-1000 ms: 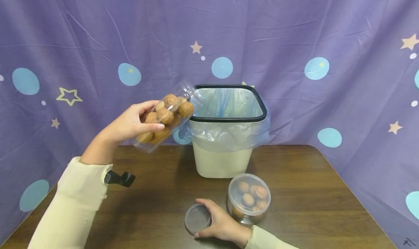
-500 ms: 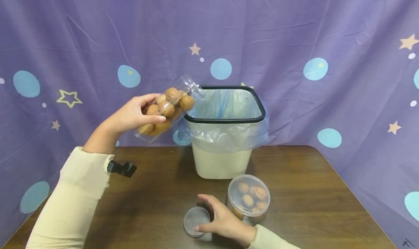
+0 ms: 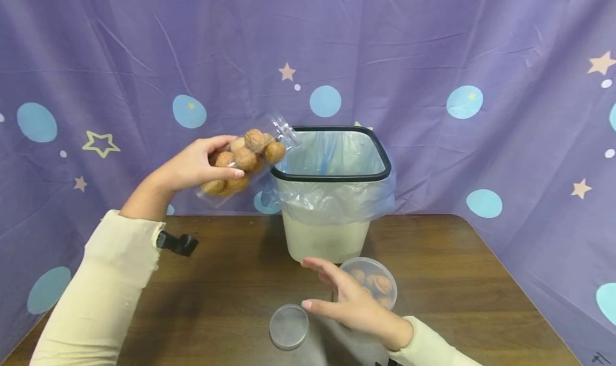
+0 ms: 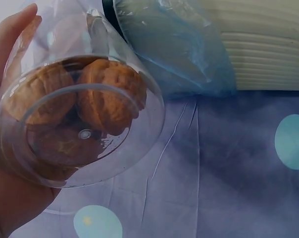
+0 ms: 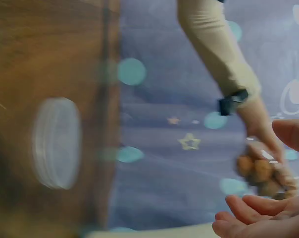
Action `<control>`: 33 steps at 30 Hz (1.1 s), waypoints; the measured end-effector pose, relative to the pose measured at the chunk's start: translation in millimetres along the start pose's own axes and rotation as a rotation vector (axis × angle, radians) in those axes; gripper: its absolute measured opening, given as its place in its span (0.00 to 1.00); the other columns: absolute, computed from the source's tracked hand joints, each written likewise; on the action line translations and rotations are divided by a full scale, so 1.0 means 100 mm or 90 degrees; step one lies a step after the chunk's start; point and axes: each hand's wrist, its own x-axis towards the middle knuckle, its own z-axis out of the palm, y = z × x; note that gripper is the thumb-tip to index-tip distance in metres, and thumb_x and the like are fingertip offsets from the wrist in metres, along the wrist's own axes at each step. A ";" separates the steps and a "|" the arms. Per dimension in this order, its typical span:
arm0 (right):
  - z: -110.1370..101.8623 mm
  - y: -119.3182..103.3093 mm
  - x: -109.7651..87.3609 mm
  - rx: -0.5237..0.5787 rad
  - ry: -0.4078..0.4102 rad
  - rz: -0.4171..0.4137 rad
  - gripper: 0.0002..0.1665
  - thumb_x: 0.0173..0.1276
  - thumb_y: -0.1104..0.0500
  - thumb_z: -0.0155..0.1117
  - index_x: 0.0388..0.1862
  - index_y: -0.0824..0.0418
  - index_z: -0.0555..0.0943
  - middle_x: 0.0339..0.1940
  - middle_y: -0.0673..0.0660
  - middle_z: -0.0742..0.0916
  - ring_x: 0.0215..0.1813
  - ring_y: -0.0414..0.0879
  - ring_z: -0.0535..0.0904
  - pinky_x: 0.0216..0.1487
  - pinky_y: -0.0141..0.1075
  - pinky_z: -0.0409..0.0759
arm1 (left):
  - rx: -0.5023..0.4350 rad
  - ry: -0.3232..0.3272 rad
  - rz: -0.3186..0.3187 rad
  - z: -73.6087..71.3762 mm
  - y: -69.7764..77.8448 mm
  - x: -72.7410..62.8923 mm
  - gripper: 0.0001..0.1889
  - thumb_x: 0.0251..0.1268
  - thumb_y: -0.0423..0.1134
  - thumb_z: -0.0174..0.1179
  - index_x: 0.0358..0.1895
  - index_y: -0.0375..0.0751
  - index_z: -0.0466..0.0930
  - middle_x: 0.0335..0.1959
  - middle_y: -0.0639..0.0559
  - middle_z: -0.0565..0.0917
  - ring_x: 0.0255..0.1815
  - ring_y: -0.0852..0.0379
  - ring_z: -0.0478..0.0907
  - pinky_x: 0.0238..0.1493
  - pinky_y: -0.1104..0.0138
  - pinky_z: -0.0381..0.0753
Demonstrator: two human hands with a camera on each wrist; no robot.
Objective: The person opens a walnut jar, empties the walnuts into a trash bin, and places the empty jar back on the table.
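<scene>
My left hand [image 3: 194, 165] grips a clear plastic jar [image 3: 281, 129] holding several walnuts [image 3: 245, 159]. The jar is tilted, its uncapped mouth pointing up and right beside the bin's left rim. In the left wrist view the jar's round base [image 4: 80, 144] faces the camera, walnuts behind it. Above the table my right hand [image 3: 358, 304] holds nothing, its thumb and fingers spread apart. Just left of that thumb a clear round lid [image 3: 289, 327] lies flat on the table. Behind the right hand, partly hidden by it, stands a lidded round tub [image 3: 382, 286] with several walnuts inside.
A cream bin [image 3: 327, 240] with a black rim and a bluish bag liner stands at the back of the wooden table [image 3: 433, 280]. Behind it hangs a purple curtain [image 3: 404, 45] with stars and dots.
My right hand has let go of the lid and lifted away, up and to the right, leaving it on the table. The left hand with the jar has risen slightly.
</scene>
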 end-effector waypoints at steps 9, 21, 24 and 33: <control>-0.48 -0.45 0.05 -0.064 0.075 -0.091 0.31 0.63 0.67 0.61 0.65 0.68 0.66 0.63 0.62 0.75 0.68 0.47 0.66 0.69 0.31 0.59 | 0.039 0.012 -0.010 -0.09 0.07 0.05 0.30 0.52 0.35 0.69 0.61 0.41 0.72 0.44 0.45 0.81 0.41 0.62 0.77 0.41 0.74 0.77; -1.13 -0.77 0.28 -0.080 0.217 -0.038 0.27 0.66 0.67 0.58 0.63 0.70 0.68 0.61 0.64 0.77 0.64 0.51 0.71 0.60 0.29 0.72 | 0.102 0.000 -0.005 -0.18 0.13 0.11 0.31 0.50 0.38 0.70 0.61 0.43 0.73 0.44 0.45 0.81 0.41 0.60 0.76 0.41 0.75 0.75; -1.27 -0.78 0.35 -0.073 0.258 -0.023 0.26 0.66 0.65 0.59 0.63 0.69 0.69 0.59 0.61 0.78 0.61 0.45 0.73 0.58 0.27 0.72 | 0.112 -0.007 0.000 -0.19 0.13 0.14 0.31 0.51 0.38 0.70 0.61 0.43 0.73 0.45 0.45 0.81 0.41 0.60 0.76 0.40 0.75 0.75; -1.49 -0.68 0.65 -0.089 0.383 0.002 0.27 0.67 0.63 0.58 0.63 0.71 0.69 0.62 0.64 0.76 0.65 0.47 0.69 0.67 0.34 0.65 | 0.140 -0.024 0.000 -0.24 0.14 0.24 0.33 0.51 0.40 0.71 0.62 0.43 0.71 0.46 0.45 0.81 0.39 0.58 0.78 0.38 0.73 0.77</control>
